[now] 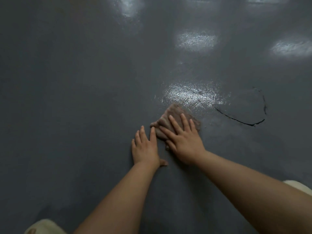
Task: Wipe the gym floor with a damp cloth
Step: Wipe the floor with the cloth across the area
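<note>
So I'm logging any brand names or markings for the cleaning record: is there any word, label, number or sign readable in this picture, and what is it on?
None: no readable text anywhere in this view.
The cloth under the right hand shows no tag or print.
The floor bears only a curved dark crack and light reflections, no lettering.
The left hand lies flat on bare floor.
</note>
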A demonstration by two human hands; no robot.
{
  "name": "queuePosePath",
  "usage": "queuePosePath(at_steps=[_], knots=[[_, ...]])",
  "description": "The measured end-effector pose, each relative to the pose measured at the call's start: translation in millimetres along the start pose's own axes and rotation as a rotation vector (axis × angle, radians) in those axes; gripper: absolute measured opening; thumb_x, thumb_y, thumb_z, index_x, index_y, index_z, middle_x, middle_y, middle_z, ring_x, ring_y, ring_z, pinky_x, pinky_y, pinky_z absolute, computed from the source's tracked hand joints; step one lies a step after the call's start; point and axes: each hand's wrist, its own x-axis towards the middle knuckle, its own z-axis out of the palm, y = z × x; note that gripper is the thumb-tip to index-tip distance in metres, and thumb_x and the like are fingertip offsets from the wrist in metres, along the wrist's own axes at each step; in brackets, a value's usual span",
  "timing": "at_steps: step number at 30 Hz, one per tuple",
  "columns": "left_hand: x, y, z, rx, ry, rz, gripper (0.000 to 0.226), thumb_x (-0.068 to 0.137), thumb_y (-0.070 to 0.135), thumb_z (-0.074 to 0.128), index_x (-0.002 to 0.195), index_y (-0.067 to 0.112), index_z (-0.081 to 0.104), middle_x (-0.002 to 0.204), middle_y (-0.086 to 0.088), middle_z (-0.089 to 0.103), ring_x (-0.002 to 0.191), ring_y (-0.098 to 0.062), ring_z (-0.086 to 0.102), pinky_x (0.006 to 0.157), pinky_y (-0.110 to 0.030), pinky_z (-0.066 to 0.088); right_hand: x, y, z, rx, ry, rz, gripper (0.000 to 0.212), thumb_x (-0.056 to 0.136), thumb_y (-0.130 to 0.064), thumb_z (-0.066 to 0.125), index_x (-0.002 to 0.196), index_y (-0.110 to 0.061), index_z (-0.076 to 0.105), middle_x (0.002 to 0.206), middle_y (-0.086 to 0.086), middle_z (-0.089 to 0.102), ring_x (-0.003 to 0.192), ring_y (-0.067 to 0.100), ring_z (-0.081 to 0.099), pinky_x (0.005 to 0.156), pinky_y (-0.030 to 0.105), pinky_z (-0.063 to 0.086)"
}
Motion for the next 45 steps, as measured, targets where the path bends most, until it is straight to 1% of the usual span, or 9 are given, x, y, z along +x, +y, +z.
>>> queuePosePath(at_steps=[5,11,14,18,23,30,36,39,45], knots=[[-1.4,5.7,1.7,0.005,-0.004,0.052,0.124,0.067,0.047,0.081,0.151,0.027,-0.009,0.157,-0.014,-0.013,0.146,-0.030,-0.003,0.116,-0.038,0.010,-4.5,63.7,-10.6,0.022,0.017,0.357,0.054,0.094,-0.055,0.017,0.147,-0.047,0.008,0.160,0.002,-0.006,0.144,0.037,-0.011,0.115,0.049,-0.006],[2.3,10.2,0.7,-0.010,-0.020,0.050,0.125,0.063,0.041,0.085,0.151,0.025,-0.002,0.157,-0.016,-0.011,0.145,-0.032,0.000,0.114,-0.037,0.021,-16.4,60.0,-14.4,0.199,0.056,0.682,0.055,0.099,-0.044,0.030,0.149,-0.042,0.008,0.159,0.002,-0.011,0.143,0.037,-0.014,0.114,0.054,-0.006],[2.8,12.3,-0.1,-0.014,-0.024,0.048,0.125,0.062,0.039,0.086,0.151,0.023,0.000,0.157,-0.017,-0.009,0.145,-0.033,0.002,0.115,-0.038,0.020,-21.4,12.6,-5.5,0.183,0.013,0.573,0.055,0.098,-0.041,0.035,0.149,-0.040,0.015,0.160,0.007,-0.001,0.144,0.041,-0.006,0.112,0.059,-0.002],[5.5,13.9,0.3,-0.021,-0.024,0.046,0.123,0.064,0.036,0.086,0.151,0.022,0.001,0.157,-0.018,-0.008,0.145,-0.034,0.002,0.115,-0.039,0.020,-61.3,-36.0,24.2,0.088,0.051,0.315,0.052,0.083,-0.044,0.039,0.134,-0.037,0.046,0.144,0.009,0.046,0.132,0.046,0.035,0.104,0.063,0.026],[5.1,13.9,-0.2,-0.019,-0.014,0.056,0.123,0.062,0.038,0.086,0.151,0.022,0.003,0.157,-0.018,-0.007,0.145,-0.034,0.002,0.115,-0.039,0.020,-69.5,-17.1,27.6,0.097,0.025,0.249,0.047,0.084,-0.046,0.036,0.126,-0.039,0.057,0.139,0.007,0.052,0.126,0.046,0.044,0.103,0.057,0.033],[4.5,15.0,-1.4,-0.032,-0.028,0.058,0.124,0.062,0.038,0.087,0.151,0.023,0.002,0.156,-0.018,-0.009,0.145,-0.034,0.000,0.115,-0.040,0.021,-40.4,70.6,-0.5,0.127,0.062,0.616,0.051,0.099,-0.048,0.024,0.148,-0.045,0.007,0.160,-0.001,-0.010,0.144,0.035,-0.014,0.115,0.048,-0.007],[5.3,16.5,-1.6,-0.034,-0.032,0.047,0.125,0.061,0.037,0.087,0.151,0.023,0.001,0.156,-0.016,-0.010,0.145,-0.033,-0.001,0.114,-0.041,0.024,-25.0,57.6,-10.9,0.261,0.066,0.808,0.056,0.099,-0.051,0.023,0.150,-0.040,0.002,0.159,0.003,-0.014,0.142,0.040,-0.014,0.114,0.057,-0.005],[5.5,16.7,-2.1,-0.030,-0.030,0.050,0.125,0.061,0.037,0.088,0.151,0.023,0.003,0.156,-0.018,-0.010,0.145,-0.034,0.000,0.114,-0.042,0.024,-25.9,16.0,-6.0,0.247,0.051,0.694,0.058,0.097,-0.054,0.026,0.149,-0.043,0.002,0.159,0.005,-0.015,0.141,0.044,-0.016,0.110,0.061,-0.007],[5.7,16.0,-3.1,-0.003,-0.033,0.061,0.125,0.061,0.040,0.087,0.151,0.023,0.001,0.156,-0.017,-0.010,0.145,-0.034,0.000,0.113,-0.041,0.024,-47.7,18.4,14.1,0.101,0.033,0.304,0.051,0.086,-0.052,0.030,0.133,-0.043,0.049,0.146,0.008,0.043,0.131,0.051,0.033,0.101,0.066,0.026]])
